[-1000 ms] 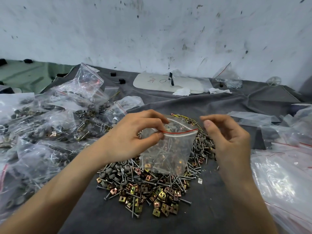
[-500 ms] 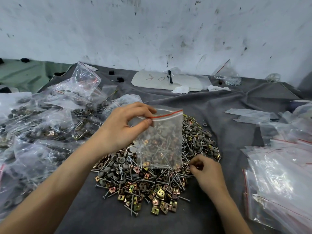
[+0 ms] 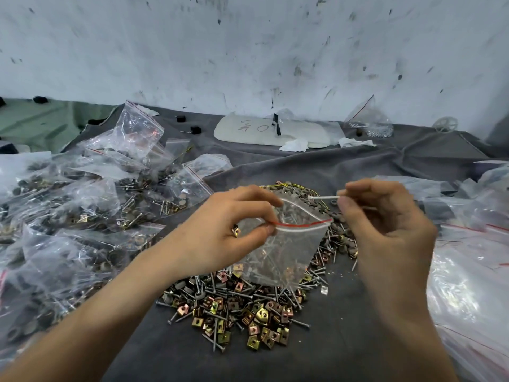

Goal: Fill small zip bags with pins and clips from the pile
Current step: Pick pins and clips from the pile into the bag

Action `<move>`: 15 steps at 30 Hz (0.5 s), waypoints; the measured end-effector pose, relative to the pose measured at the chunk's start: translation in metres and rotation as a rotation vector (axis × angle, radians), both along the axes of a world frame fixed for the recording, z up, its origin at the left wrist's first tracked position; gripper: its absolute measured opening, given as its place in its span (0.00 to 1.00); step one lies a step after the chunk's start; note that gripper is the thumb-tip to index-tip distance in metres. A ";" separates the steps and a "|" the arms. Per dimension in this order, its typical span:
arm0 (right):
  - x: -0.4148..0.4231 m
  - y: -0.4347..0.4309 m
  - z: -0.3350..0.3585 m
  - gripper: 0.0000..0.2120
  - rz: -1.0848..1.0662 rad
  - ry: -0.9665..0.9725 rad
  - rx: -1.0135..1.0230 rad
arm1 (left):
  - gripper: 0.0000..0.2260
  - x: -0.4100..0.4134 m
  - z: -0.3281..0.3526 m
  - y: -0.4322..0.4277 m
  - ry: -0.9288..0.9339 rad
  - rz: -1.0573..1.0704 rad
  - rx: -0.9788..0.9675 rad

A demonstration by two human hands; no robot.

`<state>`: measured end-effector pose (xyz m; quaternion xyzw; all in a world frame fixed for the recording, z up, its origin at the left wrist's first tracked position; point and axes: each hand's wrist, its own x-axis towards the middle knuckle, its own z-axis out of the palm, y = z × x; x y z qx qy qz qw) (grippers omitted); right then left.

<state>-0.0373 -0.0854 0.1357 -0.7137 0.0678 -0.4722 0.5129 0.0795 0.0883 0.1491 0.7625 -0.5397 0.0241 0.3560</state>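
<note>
two hands [image 3: 220, 230] [image 3: 385, 232], one held bag [image 3: 283, 255], one pile [image 3: 239, 307]

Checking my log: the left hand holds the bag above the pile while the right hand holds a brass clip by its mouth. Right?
Not quite. The head view shows the right hand pinching a thin pin, not a clip. The left hand does hold the bag above the pile.

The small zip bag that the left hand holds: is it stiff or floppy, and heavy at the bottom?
Probably floppy: the zip bag is thin clear film, hanging from where the left hand pinches its mouth. Likely bottom-heavy, since its pins lie low inside. They might pierce the film if squeezed.
</note>
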 end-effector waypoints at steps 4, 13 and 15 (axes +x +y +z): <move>0.002 0.007 0.007 0.15 0.069 0.073 -0.179 | 0.08 -0.004 -0.001 -0.001 -0.030 -0.011 0.002; 0.025 -0.042 -0.081 0.08 -0.051 0.693 -0.137 | 0.08 0.002 0.003 0.007 -0.029 0.082 -0.013; 0.028 -0.044 -0.113 0.04 -0.061 0.926 -0.280 | 0.08 0.003 0.003 0.007 -0.032 0.084 -0.013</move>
